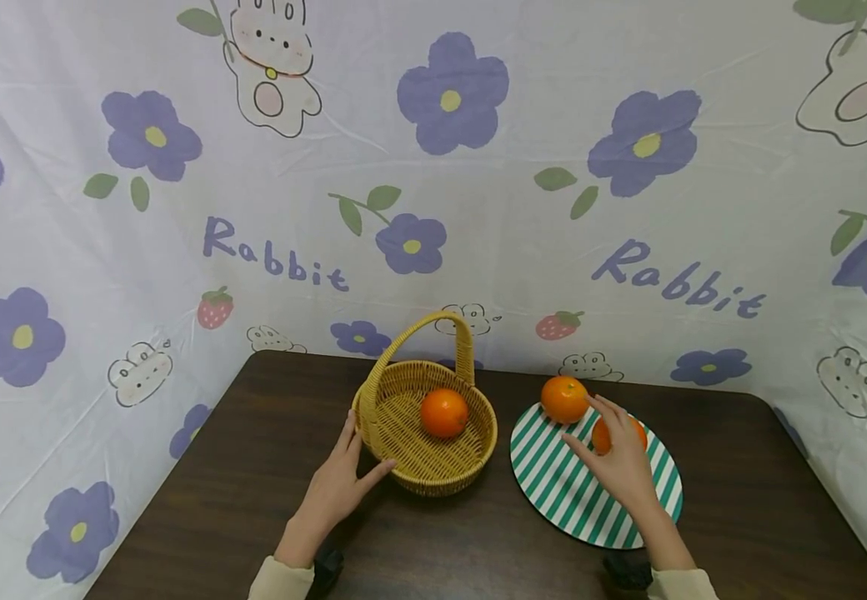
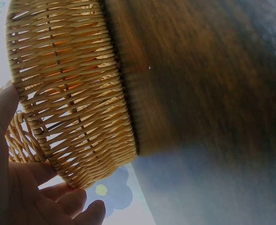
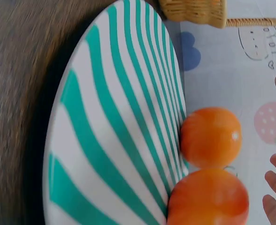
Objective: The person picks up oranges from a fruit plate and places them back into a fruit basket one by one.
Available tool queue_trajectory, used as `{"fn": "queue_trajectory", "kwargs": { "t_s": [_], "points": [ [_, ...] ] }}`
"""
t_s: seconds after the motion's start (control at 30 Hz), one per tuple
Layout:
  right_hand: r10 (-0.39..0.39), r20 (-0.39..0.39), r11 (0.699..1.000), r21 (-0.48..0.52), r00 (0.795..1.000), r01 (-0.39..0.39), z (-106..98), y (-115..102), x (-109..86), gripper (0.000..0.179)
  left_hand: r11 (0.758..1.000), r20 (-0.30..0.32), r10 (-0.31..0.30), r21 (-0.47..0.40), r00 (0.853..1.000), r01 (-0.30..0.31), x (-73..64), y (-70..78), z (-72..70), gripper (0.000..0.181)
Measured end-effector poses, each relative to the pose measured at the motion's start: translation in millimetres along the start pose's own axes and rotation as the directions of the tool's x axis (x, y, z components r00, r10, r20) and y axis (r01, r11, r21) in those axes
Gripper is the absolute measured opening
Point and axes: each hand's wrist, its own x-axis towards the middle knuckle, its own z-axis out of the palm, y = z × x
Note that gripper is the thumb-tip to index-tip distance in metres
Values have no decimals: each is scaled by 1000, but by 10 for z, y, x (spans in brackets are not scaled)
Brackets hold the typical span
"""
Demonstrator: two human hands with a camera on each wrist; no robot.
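My left hand rests against the near left side of a yellow wicker basket, its thumb and fingers spread along the rim. In the left wrist view the thumb touches the rim of the woven basket. One orange lies inside the basket. Over a round plate with green and white stripes, my right hand hovers with thumb and fingers apart. Beneath it an orange is partly hidden. A second orange sits at the plate's far edge, close to my fingertips.
The basket's tall arched handle rises above its rim. Both basket and plate stand on a dark wooden table. Close behind the table hangs a white cloth printed with purple flowers and rabbits.
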Motion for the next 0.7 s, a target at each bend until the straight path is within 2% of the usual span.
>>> {"fn": "queue_trajectory", "kwargs": {
  "t_s": [0.33, 0.7],
  "points": [
    [37, -58, 999, -15, 998, -38, -125, 119, -33, 66, 1000, -6, -3, 0, 1000, 3, 3, 0, -6, 92],
    [113, -37, 991, -64, 993, -115, -171, 286, -87, 69, 1000, 5, -5, -12, 1000, 5, -12, 18, -20, 94]
  ]
}}
